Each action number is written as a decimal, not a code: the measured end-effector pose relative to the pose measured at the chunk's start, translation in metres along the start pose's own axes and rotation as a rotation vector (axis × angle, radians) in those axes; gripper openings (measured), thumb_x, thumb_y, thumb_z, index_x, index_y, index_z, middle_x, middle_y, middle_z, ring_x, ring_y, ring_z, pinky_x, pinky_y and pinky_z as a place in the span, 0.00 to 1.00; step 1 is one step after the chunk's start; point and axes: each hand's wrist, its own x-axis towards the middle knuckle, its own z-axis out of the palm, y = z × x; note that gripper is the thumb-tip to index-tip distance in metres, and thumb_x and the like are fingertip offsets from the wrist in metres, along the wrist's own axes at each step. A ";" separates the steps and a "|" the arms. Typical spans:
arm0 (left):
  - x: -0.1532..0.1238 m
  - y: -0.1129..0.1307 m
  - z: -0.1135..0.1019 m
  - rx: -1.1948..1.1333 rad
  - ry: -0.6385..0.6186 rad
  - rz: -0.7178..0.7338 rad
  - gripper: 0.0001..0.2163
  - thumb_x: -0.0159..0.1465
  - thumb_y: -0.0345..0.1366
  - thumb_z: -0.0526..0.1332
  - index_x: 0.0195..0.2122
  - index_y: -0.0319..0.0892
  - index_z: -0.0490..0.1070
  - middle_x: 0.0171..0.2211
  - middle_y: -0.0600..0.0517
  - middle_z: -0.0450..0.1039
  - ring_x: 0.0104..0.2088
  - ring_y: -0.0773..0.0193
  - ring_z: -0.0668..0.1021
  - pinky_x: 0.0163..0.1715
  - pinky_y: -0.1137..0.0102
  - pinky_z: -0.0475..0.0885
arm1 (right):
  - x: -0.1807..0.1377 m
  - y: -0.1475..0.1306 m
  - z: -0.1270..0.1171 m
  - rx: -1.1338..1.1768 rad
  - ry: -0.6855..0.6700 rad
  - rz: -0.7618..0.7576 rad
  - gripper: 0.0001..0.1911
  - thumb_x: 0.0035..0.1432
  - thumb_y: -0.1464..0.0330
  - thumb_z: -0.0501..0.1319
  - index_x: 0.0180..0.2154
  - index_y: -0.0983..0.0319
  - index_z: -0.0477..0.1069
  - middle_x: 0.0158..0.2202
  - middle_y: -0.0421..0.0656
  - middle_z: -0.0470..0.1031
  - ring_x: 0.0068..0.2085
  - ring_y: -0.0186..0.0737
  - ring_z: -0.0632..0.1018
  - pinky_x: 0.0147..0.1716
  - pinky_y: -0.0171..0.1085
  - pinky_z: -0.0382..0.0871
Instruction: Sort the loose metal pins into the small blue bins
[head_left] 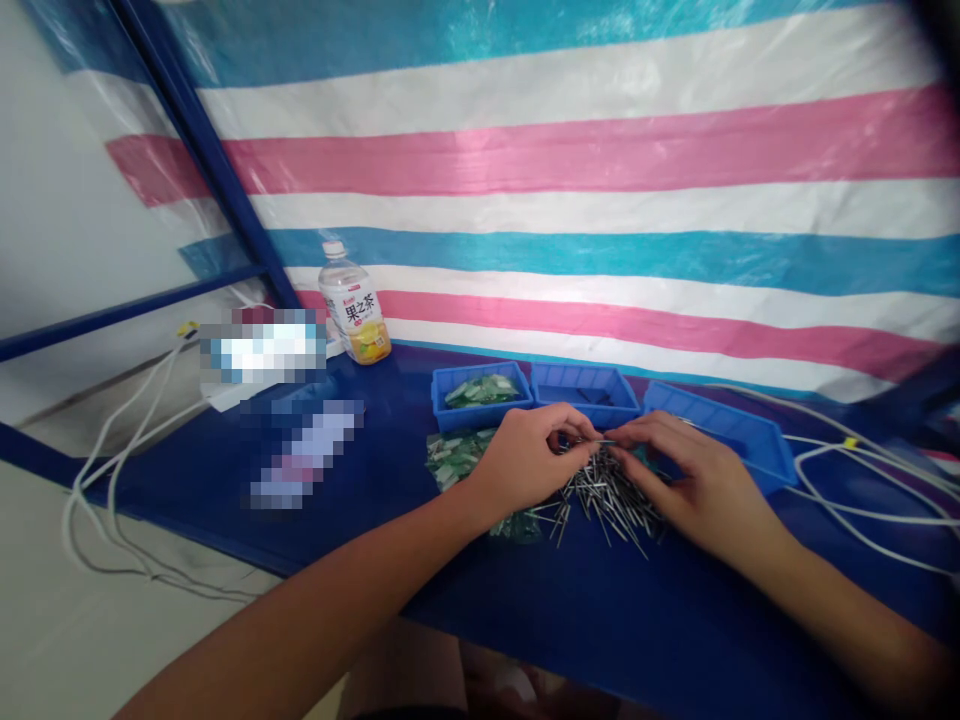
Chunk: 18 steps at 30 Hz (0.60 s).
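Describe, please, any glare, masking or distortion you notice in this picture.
Head view: glare shines on the striped sheet; head view: pixelated patches hide detail at left; head view: the bottle leans, perhaps from lens distortion.

The thin pins (607,495) look like shiny metal; trays (476,416), smooth plastic; striped sheet (487,160), glossy, wrinkled plastic; bottle (356,310), clear plastic.

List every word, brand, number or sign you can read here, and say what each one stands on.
"果之茶": on the label of the plastic bottle.
Small red marks above and below those characters, on the same label: too small to read.
Pixelated patch on the table and pixelated object behind it: nothing readable.
No other text can be made out.
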 end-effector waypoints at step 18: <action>0.001 -0.006 -0.001 0.153 -0.075 0.200 0.12 0.71 0.44 0.65 0.50 0.45 0.79 0.50 0.46 0.84 0.53 0.52 0.82 0.57 0.55 0.76 | 0.003 0.008 -0.016 -0.130 0.022 0.071 0.06 0.72 0.63 0.59 0.43 0.54 0.74 0.38 0.44 0.79 0.37 0.46 0.79 0.35 0.44 0.72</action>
